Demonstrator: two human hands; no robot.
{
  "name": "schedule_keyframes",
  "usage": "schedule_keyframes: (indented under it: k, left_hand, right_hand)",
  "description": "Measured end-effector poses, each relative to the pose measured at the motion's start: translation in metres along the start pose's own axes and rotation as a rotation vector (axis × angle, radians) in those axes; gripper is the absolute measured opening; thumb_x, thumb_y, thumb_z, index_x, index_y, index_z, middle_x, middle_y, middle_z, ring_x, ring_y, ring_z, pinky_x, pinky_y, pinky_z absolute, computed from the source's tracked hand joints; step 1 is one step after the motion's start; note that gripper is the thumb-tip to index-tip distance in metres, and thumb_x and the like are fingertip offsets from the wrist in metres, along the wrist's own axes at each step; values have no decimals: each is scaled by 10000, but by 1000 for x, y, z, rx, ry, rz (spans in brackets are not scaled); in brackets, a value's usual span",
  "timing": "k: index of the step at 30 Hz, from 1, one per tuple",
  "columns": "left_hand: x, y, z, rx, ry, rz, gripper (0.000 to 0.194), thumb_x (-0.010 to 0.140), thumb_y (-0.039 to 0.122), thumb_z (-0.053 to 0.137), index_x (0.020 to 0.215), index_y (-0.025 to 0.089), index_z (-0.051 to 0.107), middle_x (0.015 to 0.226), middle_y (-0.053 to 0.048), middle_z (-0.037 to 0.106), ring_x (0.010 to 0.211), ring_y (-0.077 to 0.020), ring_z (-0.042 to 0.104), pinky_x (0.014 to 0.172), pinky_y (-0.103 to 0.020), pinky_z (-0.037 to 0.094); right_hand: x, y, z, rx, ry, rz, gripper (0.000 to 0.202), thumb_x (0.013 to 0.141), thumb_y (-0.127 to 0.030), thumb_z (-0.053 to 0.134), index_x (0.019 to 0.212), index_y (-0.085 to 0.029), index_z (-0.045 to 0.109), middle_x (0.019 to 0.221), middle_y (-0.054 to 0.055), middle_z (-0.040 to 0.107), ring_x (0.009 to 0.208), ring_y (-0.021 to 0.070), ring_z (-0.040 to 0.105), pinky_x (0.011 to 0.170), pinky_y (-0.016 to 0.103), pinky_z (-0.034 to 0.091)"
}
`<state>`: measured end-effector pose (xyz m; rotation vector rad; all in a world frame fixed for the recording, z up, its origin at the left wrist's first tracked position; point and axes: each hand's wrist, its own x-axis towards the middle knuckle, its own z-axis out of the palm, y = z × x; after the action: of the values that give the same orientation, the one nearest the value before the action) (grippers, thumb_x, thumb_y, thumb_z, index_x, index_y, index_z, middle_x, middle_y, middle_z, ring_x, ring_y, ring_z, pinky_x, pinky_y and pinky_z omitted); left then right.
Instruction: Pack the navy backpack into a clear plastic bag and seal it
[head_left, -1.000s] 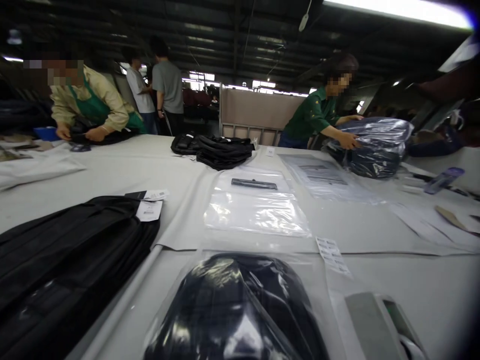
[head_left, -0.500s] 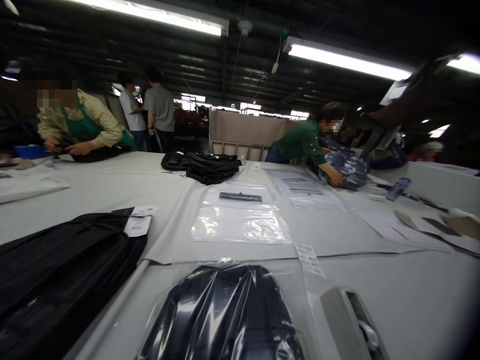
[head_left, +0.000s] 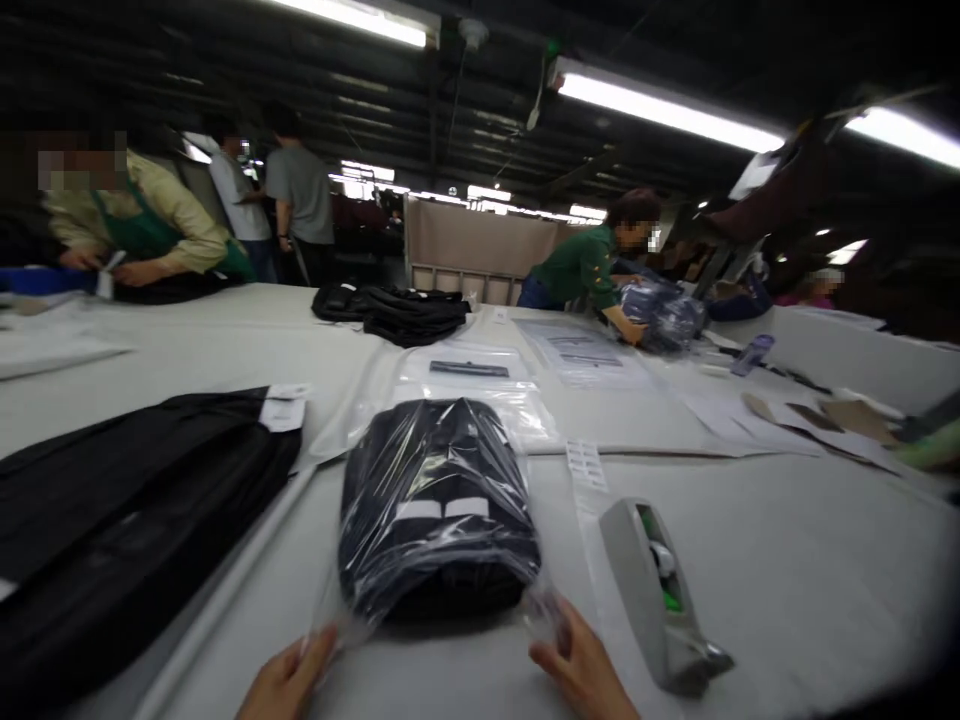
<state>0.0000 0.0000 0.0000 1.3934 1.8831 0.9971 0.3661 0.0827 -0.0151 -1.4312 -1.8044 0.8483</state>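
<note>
At the bottom edge of the frame, the left hand [head_left: 281, 685] and the right hand [head_left: 581, 670] each pinch a near corner of a clear plastic bag [head_left: 439, 510], fingers [head_left: 319, 640] closed on the loose film. The bag holds a dark folded garment and lies flat just beyond the fingertips, in the lower middle of the frame. Just right of it stands a grey tape dispenser [head_left: 656, 590], with a strip of labels [head_left: 585, 465] between them. To the left lies a flat black bag [head_left: 127, 510] with a white tag. Beyond sit empty plastic sleeves [head_left: 469, 375] and a heap of black goods [head_left: 394, 310]. All rest on a wide pale counter [head_left: 787, 560]. Across it, people in green [head_left: 581, 270] and beige [head_left: 146, 225] work under long ceiling lights in a dim hall.
</note>
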Motion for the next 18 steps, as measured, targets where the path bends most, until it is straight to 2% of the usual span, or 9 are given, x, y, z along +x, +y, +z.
schedule_keyframes:
  k: [2, 4, 6, 8, 10, 12, 14, 18]
  left_hand:
    - [-16, 4, -10, -45, -132, 0, 405, 791, 519, 496, 1006, 212, 651, 1023, -31, 692, 1000, -272, 621, 893, -366, 495]
    - [-24, 13, -12, 23, -175, 8, 583, 651, 440, 657, 1166, 182, 570, 1124, -49, 654, 1041, -278, 596, 927, -356, 465]
    - [-25, 21, -6, 107, -105, -44, 614, 636, 445, 669, 1170, 160, 564, 1090, -60, 667, 1011, -273, 609, 881, -330, 476]
    - [-24, 23, 0, 155, -5, -120, 482, 715, 523, 573, 1023, 158, 644, 956, -54, 706, 930, -264, 638, 793, -298, 490]
    - [-23, 17, -2, 184, 70, -160, 453, 768, 549, 475, 891, 167, 685, 862, -49, 717, 876, -260, 648, 734, -283, 482]
    - [-27, 10, -14, 220, 103, -189, 441, 775, 526, 445, 852, 171, 694, 807, -50, 716, 832, -262, 650, 689, -281, 469]
    - [-34, 5, -34, 252, 113, -201, 409, 764, 491, 453, 853, 177, 699, 761, -49, 710, 802, -261, 645, 660, -275, 447]
    - [-55, 8, -67, 411, 169, -175, 356, 759, 458, 472, 911, 220, 688, 663, -10, 669, 712, -233, 617, 596, -258, 374]
  right_hand:
    - [-14, 7, 3, -28, 30, 22, 488, 666, -430, 658, 1060, -145, 627, 1083, 119, 644, 1004, 285, 594, 882, 367, 470]
    - [-18, 5, 4, -94, 76, 44, 344, 702, -419, 611, 909, -147, 652, 937, 107, 664, 869, 263, 619, 786, 344, 483]
    - [-16, -3, 4, -118, 83, 34, 265, 736, -405, 555, 800, -162, 637, 782, 75, 661, 732, 232, 615, 663, 303, 472]
    - [-14, -9, 4, -138, 113, 28, 247, 759, -402, 513, 736, -179, 615, 680, 47, 648, 664, 212, 603, 597, 275, 439]
    - [-19, -8, 0, -188, 175, 52, 273, 774, -414, 476, 709, -189, 615, 653, 46, 657, 650, 213, 607, 583, 270, 421]
    - [-29, -1, -6, -245, 226, 92, 307, 771, -418, 448, 714, -191, 647, 678, 67, 684, 669, 236, 625, 589, 287, 421]
    - [-39, 7, -16, -267, 223, 124, 341, 760, -420, 433, 751, -193, 687, 725, 81, 708, 699, 257, 639, 598, 305, 430]
    - [-49, 14, -37, -248, 242, 161, 415, 751, -442, 423, 913, -190, 711, 743, 67, 714, 696, 243, 643, 610, 306, 449]
